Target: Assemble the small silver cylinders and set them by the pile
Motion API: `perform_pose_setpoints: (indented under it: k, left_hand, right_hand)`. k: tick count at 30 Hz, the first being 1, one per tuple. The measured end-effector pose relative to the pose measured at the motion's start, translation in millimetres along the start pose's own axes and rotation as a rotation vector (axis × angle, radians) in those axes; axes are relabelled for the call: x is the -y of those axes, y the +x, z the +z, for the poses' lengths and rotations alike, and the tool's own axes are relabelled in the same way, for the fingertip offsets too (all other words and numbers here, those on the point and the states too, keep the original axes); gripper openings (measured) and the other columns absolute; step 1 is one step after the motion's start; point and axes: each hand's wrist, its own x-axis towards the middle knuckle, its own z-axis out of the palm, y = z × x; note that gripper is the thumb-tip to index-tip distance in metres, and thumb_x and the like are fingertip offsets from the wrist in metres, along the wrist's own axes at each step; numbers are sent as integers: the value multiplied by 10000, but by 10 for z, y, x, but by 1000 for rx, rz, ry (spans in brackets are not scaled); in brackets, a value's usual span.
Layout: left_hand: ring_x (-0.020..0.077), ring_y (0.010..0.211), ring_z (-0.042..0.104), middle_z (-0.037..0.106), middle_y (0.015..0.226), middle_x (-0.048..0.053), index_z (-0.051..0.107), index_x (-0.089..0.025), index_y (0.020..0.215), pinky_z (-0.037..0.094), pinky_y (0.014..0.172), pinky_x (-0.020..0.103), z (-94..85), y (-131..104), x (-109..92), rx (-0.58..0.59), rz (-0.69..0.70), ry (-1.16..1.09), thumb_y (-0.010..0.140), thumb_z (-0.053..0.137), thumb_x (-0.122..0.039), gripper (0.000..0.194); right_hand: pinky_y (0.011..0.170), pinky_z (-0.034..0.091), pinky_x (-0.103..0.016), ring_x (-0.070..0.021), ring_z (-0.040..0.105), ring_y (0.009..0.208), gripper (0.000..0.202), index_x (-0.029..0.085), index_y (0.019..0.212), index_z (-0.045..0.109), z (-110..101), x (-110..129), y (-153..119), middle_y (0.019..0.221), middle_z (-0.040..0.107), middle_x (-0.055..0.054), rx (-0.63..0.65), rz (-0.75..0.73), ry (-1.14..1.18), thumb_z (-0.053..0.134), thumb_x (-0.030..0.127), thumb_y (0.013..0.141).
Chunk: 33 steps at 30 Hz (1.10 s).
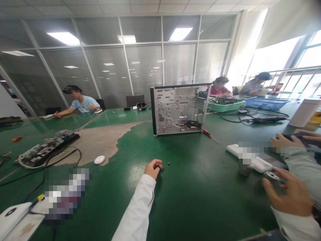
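My left hand (152, 169) rests on the green table, its fingers loosely curled with a gap between thumb and forefinger. Nothing shows in it. Just right of its fingertips lies a tiny dark piece (169, 163), too small to name. My right hand (292, 192) is at the right, thumb and fingers spread apart. Its fingertips are close to a white disc with holes (272, 175) and the end of a long white device (260, 163); whether they touch is unclear. Something red shows partly under this hand. Ahead stands an open computer case (179, 110).
An orange-handled screwdriver (207, 133) lies beside the case. Green (223, 106) and blue (267, 103) baskets stand behind. At left are a cabled circuit assembly (46, 149) and a white round object (99, 160). A co-worker's hands (288, 140) are at right; other people sit farther back.
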Motion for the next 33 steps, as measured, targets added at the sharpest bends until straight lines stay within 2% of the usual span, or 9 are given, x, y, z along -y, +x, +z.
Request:
perform_pose_setpoints:
  k: [1,3,5,10,15,19,24,30,33]
  left_hand:
    - [101,600,543,600,609,-10,567,-143,787,409,631,216,-1,-4,-9,0,-1,-5,513,378,13,368]
    - [102,600,545,596,606,-9,566,-139,786,411,635,220,-10,-17,-32,-7,3,-19,515,375,16,365]
    - [104,600,547,597,609,-8,565,-137,786,413,633,222,-30,-38,-64,-7,13,-27,518,375,14,362]
    - [98,586,542,602,614,-11,568,-142,795,410,612,212,-85,-79,-119,1,21,-7,523,385,3,359]
    - [89,528,516,599,606,-8,572,-137,795,401,560,205,-72,-44,-75,-35,-9,31,512,377,3,371]
    - [79,503,499,596,599,-14,576,-135,794,391,534,193,-55,-22,-47,-48,-28,23,506,381,3,374]
    - [75,490,491,591,599,-15,578,-135,791,390,527,190,-56,-36,-74,-46,-37,5,513,387,-2,363]
    - [84,527,513,587,600,-12,577,-139,769,400,548,192,-76,-70,-133,-32,-27,-21,525,401,-7,329]
    - [88,536,522,590,599,-13,578,-142,763,407,556,194,-84,-80,-155,-21,-18,-27,526,404,-6,324]
  right_hand:
    - [644,450,-331,-247,490,900,464,156,1044,442,-1,206,-16,1053,470,-124,44,-118,102,456,367,632]
    - [674,457,-289,-189,491,912,328,200,1017,450,87,680,-76,1053,474,-86,297,-331,305,392,274,702]
    - [767,430,-314,-179,453,978,390,199,1115,376,285,1163,-160,1120,427,-92,541,-512,369,350,233,727]
    - [806,386,-377,-214,413,1005,521,173,1204,298,939,1988,-274,1176,380,-124,677,-682,302,375,144,689]
    - [751,410,-311,-167,464,883,403,193,1086,463,1344,2259,-221,983,536,-78,697,-793,386,351,98,711]
    - [687,426,-261,-135,489,772,293,194,820,599,1402,2249,-243,818,580,-49,652,-793,491,329,114,737]
    - [642,426,-242,-120,494,715,289,202,762,588,1156,1951,-310,762,570,-44,620,-784,547,301,165,772]
    - [655,420,-244,-124,518,737,272,204,856,555,681,1065,-192,802,575,-52,618,-731,305,293,198,784]
    - [667,409,-263,-148,534,753,249,194,867,559,417,526,3,833,588,-61,379,-559,100,342,263,765]
